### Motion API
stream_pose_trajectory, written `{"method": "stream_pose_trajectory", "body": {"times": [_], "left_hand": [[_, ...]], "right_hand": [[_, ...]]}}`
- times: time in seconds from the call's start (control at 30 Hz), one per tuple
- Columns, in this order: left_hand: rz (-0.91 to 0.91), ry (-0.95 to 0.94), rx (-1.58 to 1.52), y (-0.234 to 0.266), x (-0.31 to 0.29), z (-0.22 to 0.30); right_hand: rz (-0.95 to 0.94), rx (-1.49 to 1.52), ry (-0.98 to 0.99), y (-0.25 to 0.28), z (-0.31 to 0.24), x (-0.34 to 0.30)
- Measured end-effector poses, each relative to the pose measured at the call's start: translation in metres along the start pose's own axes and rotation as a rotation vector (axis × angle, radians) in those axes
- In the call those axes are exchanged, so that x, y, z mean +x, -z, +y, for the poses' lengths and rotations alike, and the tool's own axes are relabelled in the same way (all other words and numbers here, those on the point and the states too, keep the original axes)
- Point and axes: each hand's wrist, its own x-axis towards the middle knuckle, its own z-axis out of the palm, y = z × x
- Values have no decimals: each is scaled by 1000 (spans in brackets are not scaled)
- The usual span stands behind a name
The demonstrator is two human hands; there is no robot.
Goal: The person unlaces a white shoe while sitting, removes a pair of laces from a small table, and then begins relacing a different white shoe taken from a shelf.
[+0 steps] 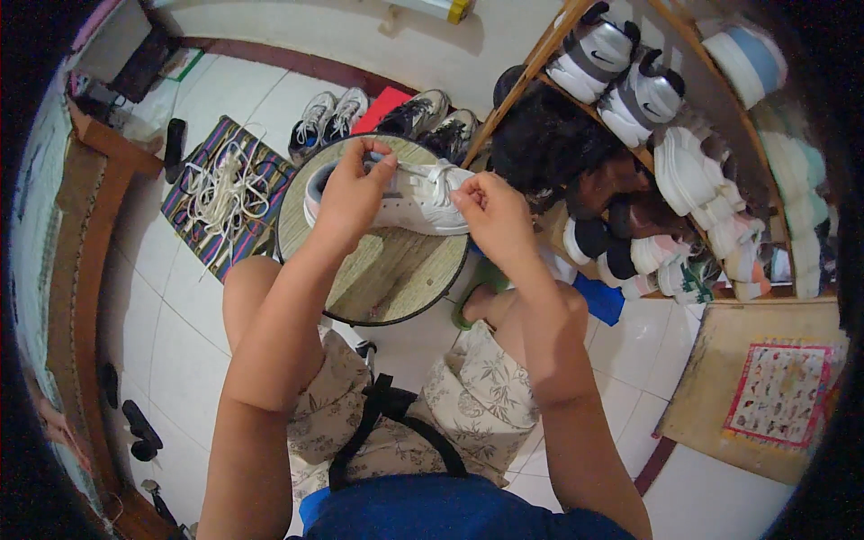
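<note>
A white sneaker (421, 214) lies on a round table with a woven, straw-coloured top (382, 274), its heel to the left and its toe to the right. From the knotted lacing, a white shoelace (416, 168) runs left to my left hand (358, 187), whose thumb and finger pinch it above the shoe's opening. Over the toe end of the lacing, my right hand (493, 211) is closed in a pinch at the laces; its fingertips partly hide what they grip. Both forearms reach over my knees.
Left of the table, a pile of loose white shoelaces (229, 193) lies on a striped mat (216, 256). Pairs of worn sneakers (328, 117) stand behind the table. A wooden shoe rack (517, 76) full of shoes rises at the right. A wooden-framed piece of furniture (85, 297) borders the left.
</note>
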Motion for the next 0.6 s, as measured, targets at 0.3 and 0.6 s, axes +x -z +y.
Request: {"method": "stream_pose_trajectory", "body": {"times": [0.3, 0.6], "left_hand": [[-82, 16, 44, -1, -7, 9], [-268, -127, 228, 3, -5, 5]], "right_hand": [[163, -256, 94, -25, -11, -1], [23, 513, -194, -25, 1, 8]]}}
